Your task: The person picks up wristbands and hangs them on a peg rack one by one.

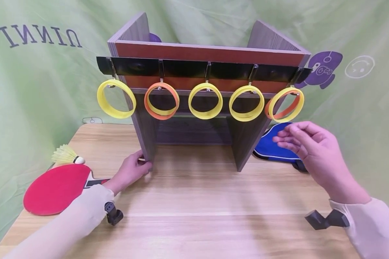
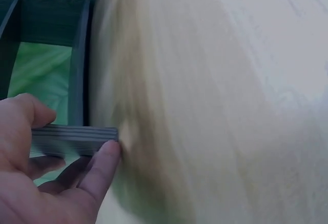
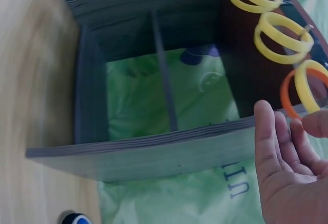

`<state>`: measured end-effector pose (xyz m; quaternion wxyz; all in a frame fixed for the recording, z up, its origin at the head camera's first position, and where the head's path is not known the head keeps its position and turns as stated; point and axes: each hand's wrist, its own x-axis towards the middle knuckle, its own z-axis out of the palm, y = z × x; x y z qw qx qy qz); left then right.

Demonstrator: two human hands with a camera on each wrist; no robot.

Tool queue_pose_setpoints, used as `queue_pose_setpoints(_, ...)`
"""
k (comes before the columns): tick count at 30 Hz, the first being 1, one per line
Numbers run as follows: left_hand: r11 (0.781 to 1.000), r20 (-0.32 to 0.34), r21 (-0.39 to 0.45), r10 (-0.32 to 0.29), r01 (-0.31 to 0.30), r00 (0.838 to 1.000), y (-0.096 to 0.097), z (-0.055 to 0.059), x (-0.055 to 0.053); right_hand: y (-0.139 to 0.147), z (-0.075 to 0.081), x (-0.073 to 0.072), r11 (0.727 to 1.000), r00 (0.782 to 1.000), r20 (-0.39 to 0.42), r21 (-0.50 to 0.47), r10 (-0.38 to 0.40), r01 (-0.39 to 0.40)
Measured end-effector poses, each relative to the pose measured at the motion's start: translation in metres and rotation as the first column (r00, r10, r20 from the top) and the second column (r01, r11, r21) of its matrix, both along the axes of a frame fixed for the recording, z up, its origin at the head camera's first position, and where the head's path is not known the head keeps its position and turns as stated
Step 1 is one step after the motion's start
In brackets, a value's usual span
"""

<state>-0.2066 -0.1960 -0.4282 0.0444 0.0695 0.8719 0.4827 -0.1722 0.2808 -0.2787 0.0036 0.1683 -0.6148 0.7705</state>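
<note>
A grey wooden shelf unit (image 1: 146,126) stands on the table, with a black strip (image 1: 184,68) across its brown upper front. Several yellow and orange rings hang from hooks on that strip. My left hand (image 1: 131,172) grips the bottom front edge of the left side panel; the left wrist view shows the panel edge (image 2: 77,133) between thumb and fingers. Just below the rightmost yellow ring (image 1: 280,121), paired with an orange ring (image 3: 286,98), my right hand (image 1: 314,154) is raised, fingers loosely bent, holding nothing. In the right wrist view it appears beside these rings.
A red table tennis paddle (image 1: 56,189) lies at the left, near a yellow shuttlecock (image 1: 65,154). Behind my right hand is a blue paddle-shaped item (image 1: 272,145), partly hidden by the shelf. A green printed curtain (image 1: 52,90) hangs around the table (image 1: 194,216).
</note>
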Motion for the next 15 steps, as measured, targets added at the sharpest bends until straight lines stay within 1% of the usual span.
queue_pose_setpoints(1, 1.0, -0.003, -0.013, -0.012, 0.012, 1.0, -0.001, 0.001, 0.0, -0.002, -0.003, 0.002, 0.999, 1.0, -0.017, 0.054, -0.003, 0.004)
queue_pose_setpoints(3, 0.999, -0.008, -0.038, -0.037, 0.037, 0.999, -0.002, 0.005, 0.0, -0.007, -0.007, 0.004, 0.985, 0.998, -0.062, 0.171, -0.005, 0.016)
queue_pose_setpoints(5, 0.995, -0.031, -0.077, -0.064, 0.061, 0.997, -0.004, 0.011, 0.001, -0.012, -0.011, 0.007, 0.956, 0.994, -0.113, 0.29, -0.007, 0.04)
queue_pose_setpoints(6, 0.992, -0.046, -0.101, -0.078, 0.073, 0.996, -0.005, 0.014, 0.001, -0.014, -0.012, 0.007, 0.935, 0.99, -0.14, 0.351, -0.011, 0.06)
queue_pose_setpoints(8, 0.982, -0.089, -0.16, -0.114, 0.098, 0.99, -0.008, 0.022, 0.002, -0.019, -0.014, 0.009, 0.882, 0.98, -0.198, 0.458, -0.018, 0.108)
queue_pose_setpoints(11, 0.952, -0.164, -0.286, -0.158, 0.106, 0.974, -0.014, 0.037, 0.007, -0.025, -0.019, 0.011, 0.789, 0.959, -0.281, 0.586, -0.015, 0.184)
queue_pose_setpoints(13, 0.921, -0.203, -0.381, -0.173, 0.085, 0.964, -0.018, 0.048, 0.012, -0.029, -0.024, 0.013, 0.726, 0.94, -0.34, 0.646, -0.005, 0.238)
queue_pose_setpoints(14, 0.9, -0.227, -0.431, -0.182, 0.069, 0.957, -0.02, 0.054, 0.015, -0.03, -0.027, 0.014, 0.696, 0.927, -0.374, 0.667, 0.005, 0.266)
queue_pose_setpoints(15, 0.875, -0.25, -0.482, -0.187, 0.046, 0.95, -0.022, 0.059, 0.018, -0.032, -0.03, 0.014, 0.675, 0.913, -0.407, 0.679, 0.02, 0.287)
